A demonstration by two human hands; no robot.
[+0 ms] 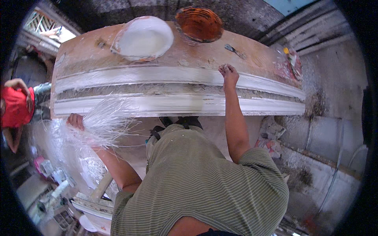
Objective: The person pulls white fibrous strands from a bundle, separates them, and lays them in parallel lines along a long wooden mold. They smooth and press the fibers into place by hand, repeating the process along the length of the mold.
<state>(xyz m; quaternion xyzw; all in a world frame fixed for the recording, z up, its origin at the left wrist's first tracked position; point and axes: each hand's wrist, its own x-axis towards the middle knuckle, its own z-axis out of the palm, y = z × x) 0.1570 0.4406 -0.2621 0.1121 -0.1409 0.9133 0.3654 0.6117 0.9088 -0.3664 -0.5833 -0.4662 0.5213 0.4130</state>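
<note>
My left hand (75,121) grips a loose bundle of white fibre strands (106,120) in front of the table's left end, the strands fanning out to the right. My right hand (229,74) is over the far one of two long white moulding strips (173,74), its fingers pinched together; what they hold, if anything, is too small to make out. The near moulding strip (173,104) runs along the table's front edge, with a grey, crusted gap between the two.
On the table (252,51) stand a white bowl of pale liquid (145,39) and an orange-brown bowl (199,24). A putty knife (235,51) lies right of them, a bottle with a yellow cap (289,55) farther right. A person in red (16,103) is at the left.
</note>
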